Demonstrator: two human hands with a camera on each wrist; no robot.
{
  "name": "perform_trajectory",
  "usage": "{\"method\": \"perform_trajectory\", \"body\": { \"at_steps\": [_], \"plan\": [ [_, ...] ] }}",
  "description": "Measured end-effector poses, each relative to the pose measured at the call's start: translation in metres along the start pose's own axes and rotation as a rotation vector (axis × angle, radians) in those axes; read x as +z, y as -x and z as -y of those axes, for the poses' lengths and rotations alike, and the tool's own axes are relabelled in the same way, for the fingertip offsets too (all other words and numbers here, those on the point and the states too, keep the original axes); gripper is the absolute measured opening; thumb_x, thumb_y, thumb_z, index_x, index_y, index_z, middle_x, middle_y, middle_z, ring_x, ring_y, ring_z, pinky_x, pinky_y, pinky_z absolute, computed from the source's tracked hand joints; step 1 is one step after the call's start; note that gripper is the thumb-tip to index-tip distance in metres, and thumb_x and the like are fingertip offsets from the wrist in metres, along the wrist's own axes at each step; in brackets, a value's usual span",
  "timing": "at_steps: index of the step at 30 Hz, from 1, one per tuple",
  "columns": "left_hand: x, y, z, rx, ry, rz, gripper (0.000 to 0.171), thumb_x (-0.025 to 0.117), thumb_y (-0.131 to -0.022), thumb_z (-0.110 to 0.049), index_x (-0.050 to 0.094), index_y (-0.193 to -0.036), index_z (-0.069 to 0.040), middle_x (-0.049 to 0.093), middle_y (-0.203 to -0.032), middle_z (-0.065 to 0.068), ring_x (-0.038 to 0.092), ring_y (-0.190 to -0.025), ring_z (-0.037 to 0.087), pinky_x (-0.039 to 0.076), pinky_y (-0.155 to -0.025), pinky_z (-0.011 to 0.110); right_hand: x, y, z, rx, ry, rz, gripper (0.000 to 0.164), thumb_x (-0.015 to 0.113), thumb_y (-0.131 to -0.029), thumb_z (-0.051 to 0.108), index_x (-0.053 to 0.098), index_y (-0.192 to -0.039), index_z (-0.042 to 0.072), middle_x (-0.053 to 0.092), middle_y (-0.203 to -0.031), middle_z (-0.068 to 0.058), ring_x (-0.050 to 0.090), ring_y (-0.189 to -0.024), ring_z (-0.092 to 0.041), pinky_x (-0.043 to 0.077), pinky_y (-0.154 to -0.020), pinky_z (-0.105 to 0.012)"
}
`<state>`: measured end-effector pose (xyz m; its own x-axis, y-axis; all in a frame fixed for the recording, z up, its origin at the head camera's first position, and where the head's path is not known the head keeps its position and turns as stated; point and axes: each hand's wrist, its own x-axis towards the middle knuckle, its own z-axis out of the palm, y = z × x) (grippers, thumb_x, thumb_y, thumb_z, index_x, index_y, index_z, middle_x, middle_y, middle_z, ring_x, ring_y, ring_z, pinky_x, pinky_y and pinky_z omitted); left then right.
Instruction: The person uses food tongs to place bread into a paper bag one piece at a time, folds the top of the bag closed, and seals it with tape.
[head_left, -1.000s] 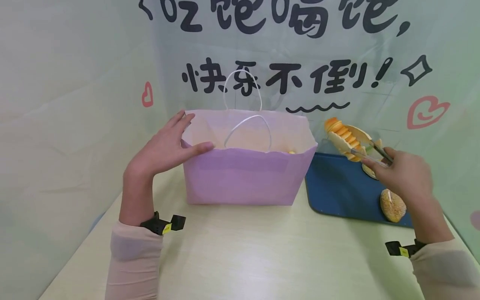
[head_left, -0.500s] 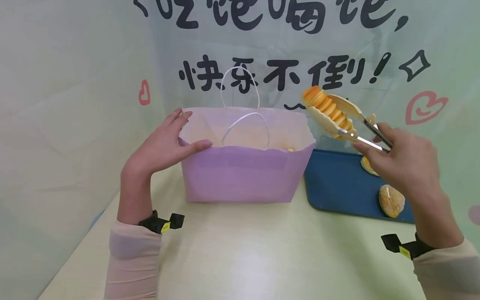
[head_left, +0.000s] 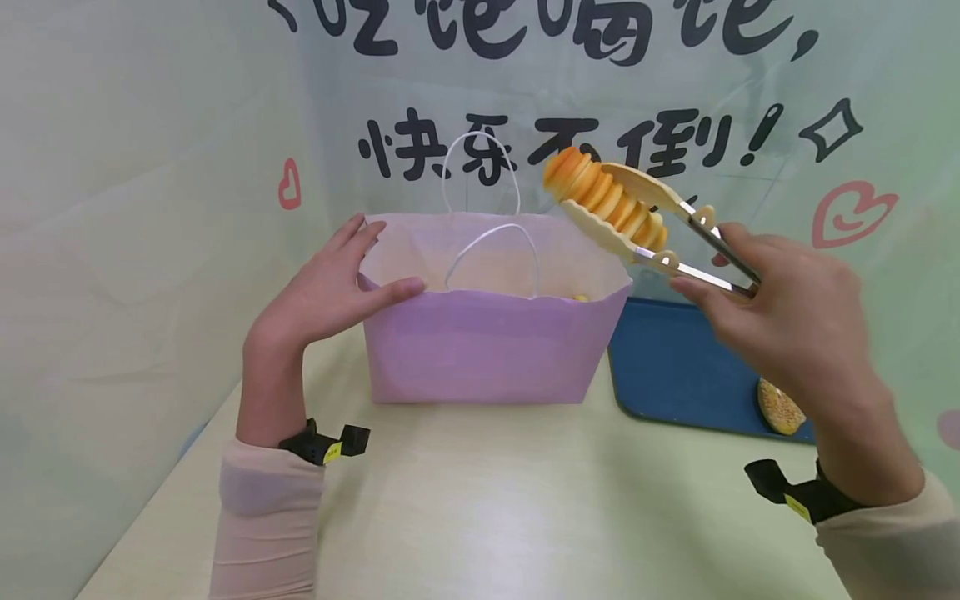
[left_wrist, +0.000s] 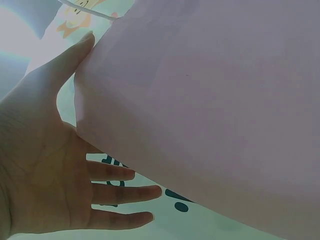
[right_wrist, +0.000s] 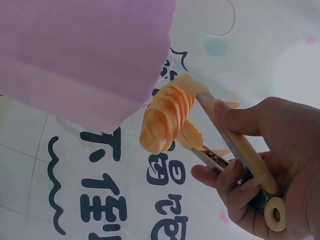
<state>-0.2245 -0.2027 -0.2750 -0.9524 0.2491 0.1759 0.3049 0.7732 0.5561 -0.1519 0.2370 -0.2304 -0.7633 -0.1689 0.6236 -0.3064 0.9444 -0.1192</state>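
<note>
A lilac paper bag (head_left: 480, 354) with thin white handles stands upright on the table, its top open. At its left corner my left hand (head_left: 318, 304) touches the rim, the thumb across the front edge. In the left wrist view the fingers (left_wrist: 125, 193) of that hand are straight. My right hand (head_left: 795, 308) holds a pair of tongs (right_wrist: 232, 142) with metal arms and cream tips. Between the tips is a ridged, orange-brown croissant-like bread (head_left: 603, 196), raised above the bag's right rear side. Something yellow (head_left: 580, 297) shows just inside the bag; the rest is hidden.
A dark blue tray (head_left: 682, 367) lies to the right of the bag, with a seeded bun (head_left: 780, 408) on it, partly covered by my right arm. Behind stands a pale printed backdrop (head_left: 750, 208). The pale table (head_left: 480, 500) reaches toward me.
My right hand has lifted the bread in the tongs off the tray area and carried it up and left toward the bag. The left hand stays at the bag's corner.
</note>
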Motion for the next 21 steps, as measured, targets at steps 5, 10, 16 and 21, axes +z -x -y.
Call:
{"method": "perform_trajectory", "body": {
  "at_steps": [5,10,16,21],
  "plan": [
    [0.0,0.0,0.0,0.005,-0.002,-0.004,0.111,0.063,-0.09,-0.078,0.02,-0.171,-0.016,0.004,-0.178,0.009,0.014,-0.162,0.036,0.023,-0.123,0.067,0.003,-0.004,0.008,-0.044,-0.021,-0.019,0.061,0.09,-0.086,0.036,0.071,-0.137,0.007,0.07,-0.084,-0.011,0.05,-0.06,-0.019,0.032,-0.05,-0.036],
    [0.0,0.001,0.001,0.003,-0.001,-0.009,0.111,0.064,-0.09,-0.078,0.021,-0.171,-0.015,0.005,-0.178,0.009,0.015,-0.162,0.036,0.023,-0.123,0.067,0.003,-0.008,0.018,-0.071,-0.018,-0.004,0.062,0.088,-0.088,0.038,0.07,-0.139,0.008,0.072,-0.088,-0.01,0.052,-0.061,-0.018,0.034,-0.05,-0.036],
    [-0.001,0.001,0.001,-0.002,0.0,-0.011,0.111,0.063,-0.089,-0.078,0.021,-0.171,-0.016,0.004,-0.178,0.008,0.015,-0.162,0.036,0.023,-0.123,0.067,0.007,-0.013,0.025,-0.087,0.007,0.073,0.07,0.088,-0.087,0.041,0.066,-0.143,0.004,0.069,-0.088,-0.013,0.052,-0.063,-0.022,0.037,-0.052,-0.036],
    [-0.001,0.002,0.001,-0.004,-0.003,-0.005,0.111,0.062,-0.089,-0.079,0.02,-0.171,-0.017,0.004,-0.178,0.008,0.014,-0.162,0.036,0.023,-0.123,0.068,0.01,-0.012,0.025,-0.047,-0.009,0.109,0.075,0.087,-0.087,0.043,0.063,-0.145,0.003,0.07,-0.097,-0.015,0.058,-0.069,-0.027,0.042,-0.057,-0.042]
  ]
}}
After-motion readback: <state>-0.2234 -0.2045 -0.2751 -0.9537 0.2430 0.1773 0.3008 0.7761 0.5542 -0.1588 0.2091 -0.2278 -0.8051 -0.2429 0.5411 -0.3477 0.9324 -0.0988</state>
